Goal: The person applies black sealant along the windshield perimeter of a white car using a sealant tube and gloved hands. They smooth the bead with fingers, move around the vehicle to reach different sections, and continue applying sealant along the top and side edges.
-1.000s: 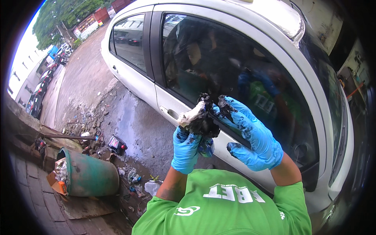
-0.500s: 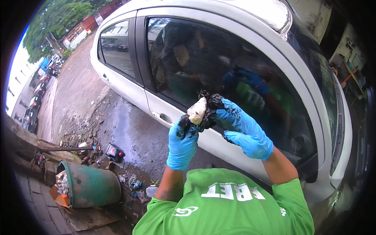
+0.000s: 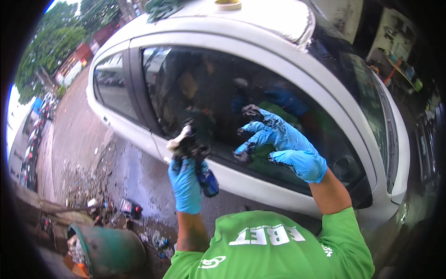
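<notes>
Head view: we look down on a white car (image 3: pixel 274 190), which fills most of the scene, its dark side window (image 3: pixel 218 81) throwing back a dim reflection. Below it we see the green shirt (image 3: pixel 274 253) of the person at work, pale lettering across it. At lower left is a green bin (image 3: pixel 118 251) with rubbish at its mouth; we cannot tell whether it stands or lies. Both hands wear blue gloves smeared black. Our left hand (image 3: pixel 185 186) grasps a dark wad (image 3: pixel 186 144) with a whitish patch, gripping it from below, in front of the car door. Our right hand (image 3: pixel 281 144) is released, its fingers spread and a little bent before the window, well apart from the wad; its fingertips are the blackest part. A dark green cloth (image 3: pixel 162 8) lies on the car roof, and a black-and-red container (image 3: pixel 131 208) rests on the ground near the bin. On the roof also sits a shallow round tin (image 3: pixel 227 4). Smallest, a dark blue object (image 3: pixel 209 182) shows just beside our left hand, too blurred to name.
</notes>
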A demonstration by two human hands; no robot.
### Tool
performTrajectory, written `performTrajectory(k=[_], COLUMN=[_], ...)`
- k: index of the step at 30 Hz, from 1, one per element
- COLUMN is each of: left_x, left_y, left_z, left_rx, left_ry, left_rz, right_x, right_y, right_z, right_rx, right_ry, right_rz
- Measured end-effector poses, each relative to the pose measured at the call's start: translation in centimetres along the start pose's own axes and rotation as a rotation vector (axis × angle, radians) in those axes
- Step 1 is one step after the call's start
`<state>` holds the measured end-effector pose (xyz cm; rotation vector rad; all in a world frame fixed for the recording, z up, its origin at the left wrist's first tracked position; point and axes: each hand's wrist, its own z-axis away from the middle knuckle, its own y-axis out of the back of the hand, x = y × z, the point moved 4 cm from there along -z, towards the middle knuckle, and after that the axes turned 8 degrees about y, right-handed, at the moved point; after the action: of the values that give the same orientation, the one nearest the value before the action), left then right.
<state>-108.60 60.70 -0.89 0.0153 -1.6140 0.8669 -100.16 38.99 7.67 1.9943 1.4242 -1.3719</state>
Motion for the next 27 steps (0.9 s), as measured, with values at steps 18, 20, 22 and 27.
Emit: performTrajectory(k=[18,20,22,27], left_x=[9.4,9.5,9.0,7.0], left_y=[-16.2,-18.1,-20.5,-22.8], left_z=[-10.8,-13.2,-15.0,-18.9], left_rx=[-0.868,-0.974,-1.044,-1.239], left_ry=[-0.047,0.003,0.081,0.176], left_rz=[0.576,0.667,0.791,0.871], right_x=[-19.0,-19.0,-18.7,-17.2], right_y=[20.9,22.7,26.9,32.6], right_z=[-8.8,-10.5,-11.6,-12.7], right_rx=[0.577,0.578,0.56,0.538], right_ry=[0.442,0.355,0.307,0.264], right_rz=[0.631,0.808,1.036,0.914])
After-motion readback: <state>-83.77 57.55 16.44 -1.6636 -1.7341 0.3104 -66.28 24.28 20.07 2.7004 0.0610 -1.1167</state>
